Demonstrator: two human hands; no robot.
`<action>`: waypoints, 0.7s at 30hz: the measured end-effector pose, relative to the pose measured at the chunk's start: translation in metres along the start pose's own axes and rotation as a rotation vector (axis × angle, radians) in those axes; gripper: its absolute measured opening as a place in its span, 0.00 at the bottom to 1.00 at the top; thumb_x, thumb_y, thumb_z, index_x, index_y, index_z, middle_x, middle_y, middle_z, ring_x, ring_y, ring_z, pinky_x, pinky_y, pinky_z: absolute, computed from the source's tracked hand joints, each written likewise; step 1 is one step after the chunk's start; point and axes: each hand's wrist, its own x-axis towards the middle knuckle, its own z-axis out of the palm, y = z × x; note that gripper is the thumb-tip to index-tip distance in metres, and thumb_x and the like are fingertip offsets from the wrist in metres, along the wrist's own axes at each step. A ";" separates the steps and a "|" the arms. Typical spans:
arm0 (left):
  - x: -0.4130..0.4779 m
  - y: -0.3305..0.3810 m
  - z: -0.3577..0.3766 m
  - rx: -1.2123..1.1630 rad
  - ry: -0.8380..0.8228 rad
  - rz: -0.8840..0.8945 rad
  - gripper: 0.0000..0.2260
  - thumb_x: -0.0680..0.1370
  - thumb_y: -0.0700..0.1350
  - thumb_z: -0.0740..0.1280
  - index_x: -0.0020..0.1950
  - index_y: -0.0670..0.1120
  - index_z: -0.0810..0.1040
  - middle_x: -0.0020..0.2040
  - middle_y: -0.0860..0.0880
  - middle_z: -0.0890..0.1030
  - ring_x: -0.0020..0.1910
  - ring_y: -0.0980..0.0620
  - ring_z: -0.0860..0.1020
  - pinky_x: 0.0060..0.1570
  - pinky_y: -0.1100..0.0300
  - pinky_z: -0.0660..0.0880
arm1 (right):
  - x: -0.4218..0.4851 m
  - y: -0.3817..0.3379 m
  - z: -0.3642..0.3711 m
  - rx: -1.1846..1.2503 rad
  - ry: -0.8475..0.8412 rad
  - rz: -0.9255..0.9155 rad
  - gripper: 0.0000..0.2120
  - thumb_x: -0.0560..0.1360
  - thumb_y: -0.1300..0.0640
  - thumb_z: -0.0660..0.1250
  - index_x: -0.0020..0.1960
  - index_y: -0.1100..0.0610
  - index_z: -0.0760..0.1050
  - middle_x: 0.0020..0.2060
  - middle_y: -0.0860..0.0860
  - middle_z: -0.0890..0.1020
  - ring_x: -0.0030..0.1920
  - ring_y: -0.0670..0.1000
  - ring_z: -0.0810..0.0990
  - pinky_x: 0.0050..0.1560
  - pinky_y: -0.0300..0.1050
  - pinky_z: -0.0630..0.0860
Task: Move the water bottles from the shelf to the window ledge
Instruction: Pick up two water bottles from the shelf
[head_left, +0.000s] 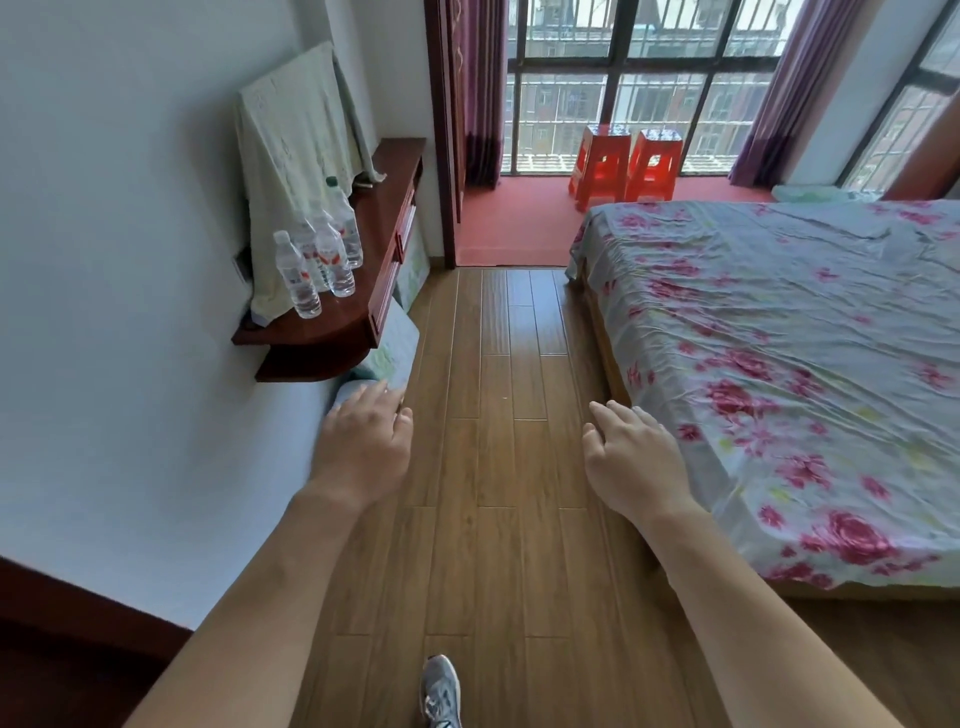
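Observation:
Several clear plastic water bottles (322, 254) with red-and-white labels stand upright in a cluster on a dark red wooden shelf (332, 332) fixed to the left wall. The red window ledge (524, 208) lies at the far end of the room under the tall barred window. My left hand (363, 441) is stretched forward, palm down, fingers apart, below and in front of the shelf and holding nothing. My right hand (634, 457) is held out the same way over the floor, empty, beside the bed.
A pale cloth (291, 171) drapes over something behind the bottles. A bed (779, 353) with a floral sheet fills the right side. Two orange plastic stools (626, 163) stand on the ledge. A strip of wooden floor (493, 415) runs between shelf and bed. My shoe (440, 691) shows below.

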 end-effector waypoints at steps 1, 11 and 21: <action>0.010 -0.004 0.003 -0.012 0.003 -0.001 0.28 0.78 0.54 0.48 0.72 0.46 0.72 0.73 0.46 0.71 0.74 0.45 0.66 0.73 0.46 0.61 | 0.010 -0.004 0.001 -0.003 -0.004 0.000 0.19 0.82 0.52 0.52 0.69 0.54 0.72 0.67 0.50 0.76 0.69 0.53 0.70 0.74 0.53 0.63; 0.151 -0.043 0.022 -0.049 -0.024 0.039 0.28 0.77 0.54 0.49 0.72 0.46 0.73 0.73 0.46 0.72 0.74 0.45 0.66 0.72 0.43 0.62 | 0.125 -0.046 0.009 -0.029 0.006 0.052 0.21 0.83 0.51 0.52 0.73 0.54 0.68 0.71 0.50 0.72 0.73 0.54 0.66 0.74 0.51 0.59; 0.258 -0.039 0.040 -0.023 -0.054 0.062 0.28 0.78 0.55 0.49 0.74 0.47 0.71 0.75 0.47 0.70 0.76 0.48 0.63 0.74 0.44 0.60 | 0.235 -0.028 0.015 -0.007 -0.041 0.102 0.24 0.84 0.49 0.50 0.79 0.53 0.60 0.78 0.49 0.63 0.79 0.53 0.57 0.78 0.52 0.54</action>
